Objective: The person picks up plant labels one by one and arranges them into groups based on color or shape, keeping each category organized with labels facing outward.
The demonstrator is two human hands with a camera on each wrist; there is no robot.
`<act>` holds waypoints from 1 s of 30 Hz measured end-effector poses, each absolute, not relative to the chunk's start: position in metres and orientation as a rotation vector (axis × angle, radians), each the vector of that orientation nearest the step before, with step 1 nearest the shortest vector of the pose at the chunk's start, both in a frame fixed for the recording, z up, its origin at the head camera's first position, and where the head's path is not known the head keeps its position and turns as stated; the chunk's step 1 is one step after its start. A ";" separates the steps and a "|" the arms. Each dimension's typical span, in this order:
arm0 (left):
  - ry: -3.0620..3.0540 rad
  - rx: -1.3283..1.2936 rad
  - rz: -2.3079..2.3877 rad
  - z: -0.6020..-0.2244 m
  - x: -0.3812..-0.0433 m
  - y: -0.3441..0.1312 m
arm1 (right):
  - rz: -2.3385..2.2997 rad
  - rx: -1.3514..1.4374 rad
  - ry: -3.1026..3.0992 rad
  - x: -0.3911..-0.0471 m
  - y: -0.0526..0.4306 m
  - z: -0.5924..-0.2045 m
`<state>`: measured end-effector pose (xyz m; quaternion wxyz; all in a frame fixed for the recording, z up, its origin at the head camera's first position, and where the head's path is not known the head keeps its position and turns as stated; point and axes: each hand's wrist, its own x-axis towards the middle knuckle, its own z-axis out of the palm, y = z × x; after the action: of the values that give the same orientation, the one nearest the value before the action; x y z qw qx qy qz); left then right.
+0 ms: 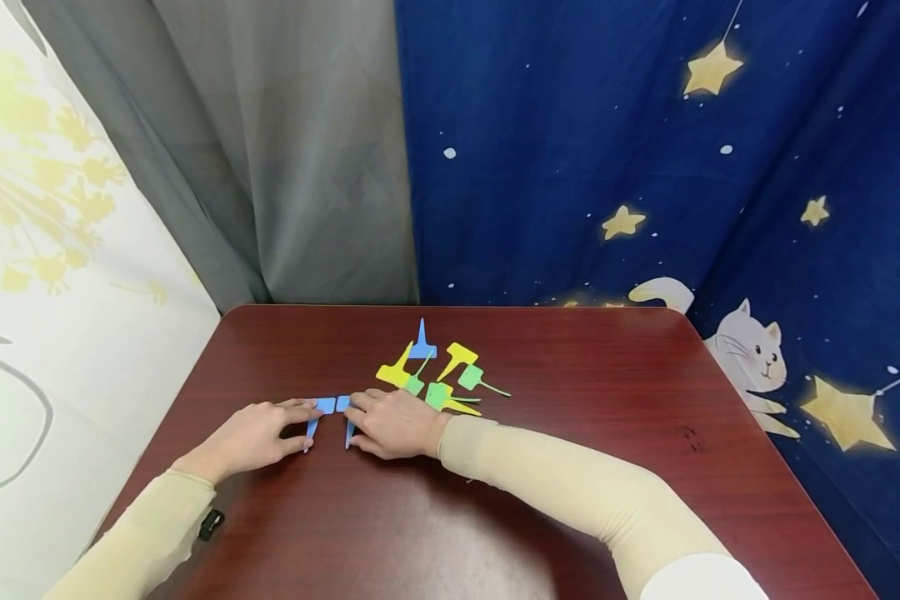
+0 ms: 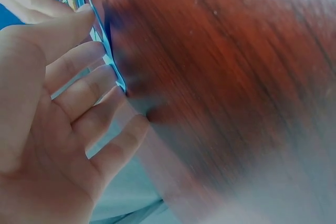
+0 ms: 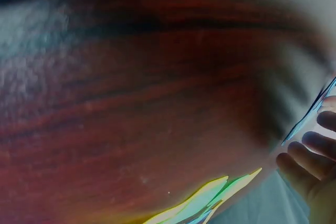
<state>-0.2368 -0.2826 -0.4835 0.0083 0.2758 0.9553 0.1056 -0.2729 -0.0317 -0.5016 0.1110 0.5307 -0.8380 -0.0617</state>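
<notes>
On the table, two blue T-shaped plant labels lie side by side, heads almost touching and stems toward the person. My left hand (image 1: 258, 433) holds the left blue label (image 1: 326, 405), fingertips at its head and thumb by the stem's tip. With its fingers over the head and thumb beside the stem, my right hand (image 1: 396, 423) holds the right blue label (image 1: 342, 404), partly hiding it. Seen nearly edge-on in the left wrist view, a blue label (image 2: 108, 51) runs along the fingertips. The right wrist view shows a blue label (image 3: 304, 121) by the fingers.
Beyond my right hand lie loose T-shaped labels: a blue one (image 1: 422, 346), several yellow ones such as the yellow label (image 1: 459, 357), and several green ones such as the green label (image 1: 471, 377). The dark red wooden table (image 1: 570, 367) ends at curtains behind.
</notes>
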 end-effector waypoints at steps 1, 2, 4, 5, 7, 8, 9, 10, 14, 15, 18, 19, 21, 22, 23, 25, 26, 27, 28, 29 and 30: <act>2.983 0.858 0.332 -0.484 -0.237 -0.282 | -0.195 1.567 -2.483 -0.273 -0.031 -0.503; 2.982 0.856 0.334 -0.484 -0.236 -0.282 | -0.204 1.577 -2.498 -0.274 -0.031 -0.504; 2.988 0.852 0.337 -0.485 -0.236 -0.282 | -0.225 1.588 -2.515 -0.275 -0.031 -0.505; 2.997 0.853 0.334 -0.485 -0.237 -0.281 | -0.232 1.590 -2.520 -0.275 -0.031 -0.506; 3.017 0.860 0.333 -0.486 -0.238 -0.281 | -0.242 1.589 -2.518 -0.275 -0.031 -0.506; 3.028 0.867 0.329 -0.487 -0.238 -0.281 | -0.246 1.590 -2.515 -0.275 -0.031 -0.506; 3.037 0.869 0.326 -0.488 -0.238 -0.281 | -0.249 1.591 -2.512 -0.275 -0.032 -0.506; 3.047 0.870 0.319 -0.489 -0.238 -0.281 | -0.250 1.595 -2.511 -0.275 -0.032 -0.506; 3.067 0.868 0.290 -0.493 -0.238 -0.281 | -0.256 1.604 -2.510 -0.274 -0.031 -0.506; 3.070 0.862 0.285 -0.493 -0.238 -0.281 | -0.257 1.603 -2.511 -0.273 -0.031 -0.506; 3.078 0.862 0.263 -0.495 -0.239 -0.282 | -0.261 1.599 -2.514 -0.273 -0.032 -0.507; 3.082 0.864 0.257 -0.495 -0.239 -0.282 | -0.265 1.598 -2.513 -0.273 -0.031 -0.507; 3.087 0.869 0.248 -0.495 -0.238 -0.282 | -0.269 1.596 -2.512 -0.273 -0.031 -0.508; 3.091 0.873 0.244 -0.495 -0.238 -0.282 | -0.271 1.595 -2.511 -0.273 -0.031 -0.508; 3.092 0.879 0.245 -0.495 -0.238 -0.282 | -0.272 1.594 -2.510 -0.273 -0.031 -0.508; 3.100 0.883 0.239 -0.494 -0.238 -0.282 | -0.273 1.591 -2.508 -0.272 -0.031 -0.508; 3.103 0.882 0.234 -0.494 -0.237 -0.282 | -0.270 1.591 -2.507 -0.272 -0.031 -0.508; 3.105 0.880 0.231 -0.494 -0.237 -0.282 | -0.268 1.590 -2.506 -0.272 -0.031 -0.508; 3.106 0.880 0.228 -0.494 -0.237 -0.282 | -0.266 1.591 -2.504 -0.272 -0.031 -0.508; 3.106 0.879 0.224 -0.494 -0.236 -0.282 | -0.266 1.592 -2.502 -0.272 -0.032 -0.507; 3.107 0.871 0.219 -0.494 -0.236 -0.282 | -0.265 1.592 -2.502 -0.272 -0.032 -0.507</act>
<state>-0.2361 -0.2823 -0.4943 -0.0463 0.2691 0.9596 0.0676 -0.2717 -0.0315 -0.5072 0.0820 0.5331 -0.8374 -0.0886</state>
